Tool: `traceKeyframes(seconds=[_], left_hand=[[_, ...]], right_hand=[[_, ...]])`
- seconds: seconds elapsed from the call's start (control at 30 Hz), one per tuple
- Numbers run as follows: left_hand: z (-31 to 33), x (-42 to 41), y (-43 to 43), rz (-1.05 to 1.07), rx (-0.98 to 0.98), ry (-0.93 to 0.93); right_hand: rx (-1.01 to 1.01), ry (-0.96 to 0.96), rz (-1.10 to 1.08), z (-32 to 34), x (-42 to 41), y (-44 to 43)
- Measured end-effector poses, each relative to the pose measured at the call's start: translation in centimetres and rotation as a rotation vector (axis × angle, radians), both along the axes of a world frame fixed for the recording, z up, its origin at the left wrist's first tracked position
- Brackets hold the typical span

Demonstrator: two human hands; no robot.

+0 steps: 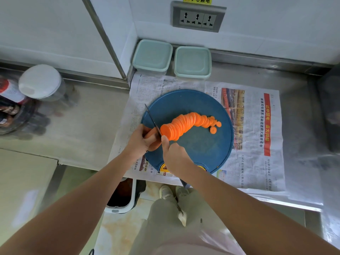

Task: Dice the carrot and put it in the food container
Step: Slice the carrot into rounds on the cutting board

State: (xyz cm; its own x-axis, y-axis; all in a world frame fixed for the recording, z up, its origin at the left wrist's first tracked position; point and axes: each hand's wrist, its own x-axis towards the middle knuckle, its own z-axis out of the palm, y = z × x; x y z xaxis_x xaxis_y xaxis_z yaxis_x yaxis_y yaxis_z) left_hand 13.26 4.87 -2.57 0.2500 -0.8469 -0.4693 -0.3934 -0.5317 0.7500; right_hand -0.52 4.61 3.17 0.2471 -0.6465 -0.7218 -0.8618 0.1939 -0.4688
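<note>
Carrot (185, 124) in rounds on one board (202, 153)
Left hand (142, 139) fingers pinch its stub; right hand (174, 155) fingers clench one knife (152, 119); two lidded containers (152, 56) (192, 61) behind.

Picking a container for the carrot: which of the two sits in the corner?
The left container, against the side wall; the right container stands below the socket.

newspaper (253, 126) on counter (92, 116) | wall socket (198, 17) | white-lidded jar (41, 81) left

Matt blue board (202, 150), probably plastic; brushed steel counter (92, 116).
</note>
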Motion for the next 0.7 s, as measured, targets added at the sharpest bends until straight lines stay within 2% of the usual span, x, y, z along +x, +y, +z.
traceKeyframes(seconds=[0.07,0.17,0.23,0.33,0.4,0.47,0.63,0.7], left_hand=[[-0.2,0.1,0.2,-0.026,-0.002,-0.036],[-0.3,0.0,0.2,0.034,-0.015,0.011],[-0.6,-0.2,0.1,0.041,-0.017,-0.018],[-0.7,-0.5,0.1,0.097,-0.001,0.037],[-0.6,-0.6,0.2,0.047,-0.038,-0.03],[-0.3,-0.5,0.3,0.013,-0.066,-0.035],[-0.1,-0.3,0.3,0.015,-0.03,-0.021],[0.2,-0.4,0.3,0.005,-0.023,-0.025]], right_hand=[[-0.004,-0.017,-0.041,-0.2,-0.1,0.3],[0.001,-0.03,-0.055,-0.1,0.2,-0.2],[0.06,-0.014,-0.053,0.9,0.3,-1.0],[0.133,0.016,-0.004,1.1,0.4,-2.0],[0.144,0.064,-0.037,1.2,0.6,-1.8],[0.101,0.023,-0.113,0.6,1.1,-1.3],[0.069,0.048,-0.061,-0.6,0.9,-1.0],[0.06,0.002,-0.042,-0.6,0.8,-0.8]])
